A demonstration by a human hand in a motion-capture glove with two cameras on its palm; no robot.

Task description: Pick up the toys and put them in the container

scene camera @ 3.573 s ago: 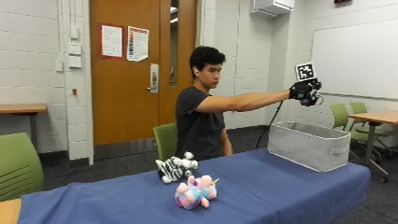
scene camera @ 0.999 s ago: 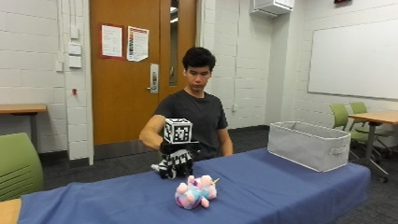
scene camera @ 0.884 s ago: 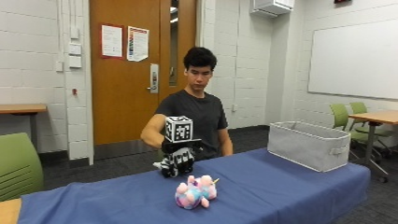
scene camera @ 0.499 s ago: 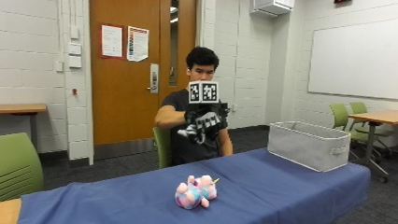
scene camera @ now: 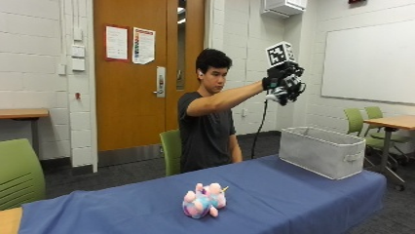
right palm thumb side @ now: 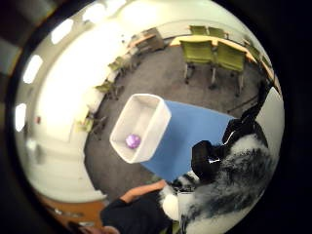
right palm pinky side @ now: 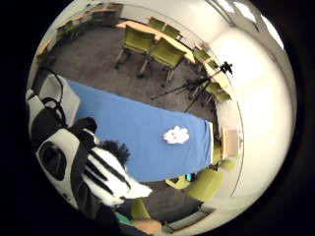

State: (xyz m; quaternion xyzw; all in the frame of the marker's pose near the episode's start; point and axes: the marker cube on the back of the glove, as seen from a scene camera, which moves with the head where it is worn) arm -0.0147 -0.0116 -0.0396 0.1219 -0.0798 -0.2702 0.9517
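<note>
The gloved right hand (scene camera: 283, 84) is raised high at the end of an outstretched arm, its fingers curling around a black-and-white striped plush toy (scene camera: 281, 93) and gripping it in the air, above and just left of the grey container (scene camera: 322, 157). That container is sitting at the right end of the blue table (scene camera: 272, 195), with a small purple toy (right palm thumb side: 132, 141) lying inside it. A pink-and-blue plush toy (scene camera: 203, 200) is lying on the tablecloth near the front, well apart from the container.
</note>
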